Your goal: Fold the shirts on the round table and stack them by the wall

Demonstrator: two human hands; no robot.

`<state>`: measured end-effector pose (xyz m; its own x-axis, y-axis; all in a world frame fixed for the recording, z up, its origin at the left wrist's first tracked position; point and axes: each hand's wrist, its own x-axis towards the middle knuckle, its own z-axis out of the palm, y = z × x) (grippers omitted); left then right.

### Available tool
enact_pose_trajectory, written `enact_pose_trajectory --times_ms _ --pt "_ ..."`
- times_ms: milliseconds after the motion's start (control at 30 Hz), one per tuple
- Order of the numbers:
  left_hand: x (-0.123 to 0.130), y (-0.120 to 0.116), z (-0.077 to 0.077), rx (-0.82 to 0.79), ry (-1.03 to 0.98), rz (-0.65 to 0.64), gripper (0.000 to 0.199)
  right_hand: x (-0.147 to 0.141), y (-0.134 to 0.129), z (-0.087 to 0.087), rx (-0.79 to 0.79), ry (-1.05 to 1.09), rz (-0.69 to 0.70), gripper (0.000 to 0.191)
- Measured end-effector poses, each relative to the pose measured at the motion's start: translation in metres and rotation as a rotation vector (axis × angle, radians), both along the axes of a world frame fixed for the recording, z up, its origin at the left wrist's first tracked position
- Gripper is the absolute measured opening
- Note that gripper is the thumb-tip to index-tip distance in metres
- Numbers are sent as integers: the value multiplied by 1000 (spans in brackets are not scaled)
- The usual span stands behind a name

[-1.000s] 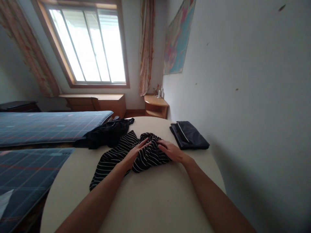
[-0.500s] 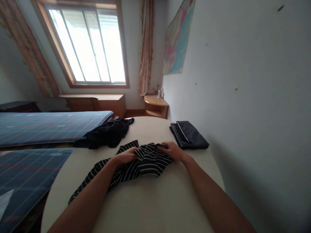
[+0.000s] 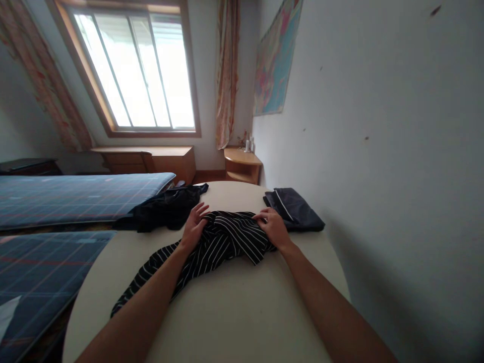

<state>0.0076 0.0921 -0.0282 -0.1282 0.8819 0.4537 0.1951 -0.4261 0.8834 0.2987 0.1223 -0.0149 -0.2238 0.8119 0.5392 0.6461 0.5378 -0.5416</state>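
Note:
A black shirt with thin white stripes [image 3: 227, 237] lies crumpled on the round cream table [image 3: 242, 312], a narrow sleeve-like part trailing toward the lower left. At its upper left edge is my left hand [image 3: 194, 227], thumb and fingertips pinching the cloth while some other fingers stick out. My right hand [image 3: 273, 226] pinches the upper right edge. Between both hands the far edge runs nearly straight, and a striped flap hangs down toward me on the right side. Cloth partly hides the fingertips.
Beyond my right hand sits a folded dark garment [image 3: 297, 209] with a white line. A loose black garment [image 3: 166, 206] lies at the table's far left edge. Blue plaid mattresses [image 3: 75, 199] stand on the left, and a white wall [image 3: 397, 176] rises on the right.
My left hand has moved up and left to the shirt's far edge, its fingers more spread. My right hand has shifted slightly right. The bunched cloth between them is now spread wider.

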Motion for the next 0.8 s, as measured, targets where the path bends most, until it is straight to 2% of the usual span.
enact_pose_trajectory --times_ms 67,133,200,267,333,433,500,567,667,800 --pt "4 -6 3 114 111 -75 64 -1 0 -1 -81 -61 18 20" --pt "9 -13 5 186 286 -129 56 -2 -1 -2 -183 -91 31 21" --pt "16 -17 7 199 413 -175 40 -2 -2 -2 -232 -99 27 24" --pt "21 -17 7 134 468 -185 29 -1 -4 0 -238 -83 58 34" --pt "23 -15 5 40 452 -118 27 2 -7 4 -245 -49 154 46" --pt "17 -8 2 -52 346 110 30 7 -13 10 -237 -12 324 52" --pt "10 -3 0 -114 249 258 33 9 -16 14 -184 -22 380 50" --pt "1 2 -4 -177 171 360 38 8 -20 16 -129 -59 404 57" --pt "-7 8 -10 -206 137 438 43 3 -22 16 -126 -134 427 74" --pt "-5 9 -13 -211 185 422 35 -2 -22 12 -163 -174 412 69"
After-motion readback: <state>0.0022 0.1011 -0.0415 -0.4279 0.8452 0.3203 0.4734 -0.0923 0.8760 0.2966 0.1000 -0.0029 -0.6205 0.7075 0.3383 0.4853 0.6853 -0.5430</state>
